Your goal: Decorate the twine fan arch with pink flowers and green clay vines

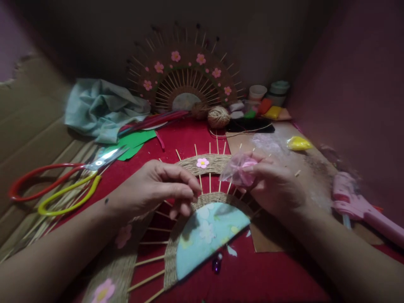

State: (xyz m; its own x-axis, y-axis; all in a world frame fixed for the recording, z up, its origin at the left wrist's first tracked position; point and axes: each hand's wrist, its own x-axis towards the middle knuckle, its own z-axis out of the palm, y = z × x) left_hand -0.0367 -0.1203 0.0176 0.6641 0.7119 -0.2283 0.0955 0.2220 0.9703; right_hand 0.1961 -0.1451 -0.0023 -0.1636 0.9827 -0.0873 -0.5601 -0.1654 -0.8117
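A half-round fan-shaped craft piece of wooden sticks, jute bands and a pale blue floral centre lies on the red cloth before me. A pink flower sits on its outer jute band. My left hand rests over the sticks, fingertips pinched together near the inner band; whether they hold anything I cannot tell. My right hand holds a small clear plastic bag of pink clay above the right side of the piece.
A finished flower-covered fan stands at the back wall. Scissors lie at left beside loose sticks. A twine ball, clay packets, cups, a yellow packet and a pink glue gun sit right. A blue cloth lies back left.
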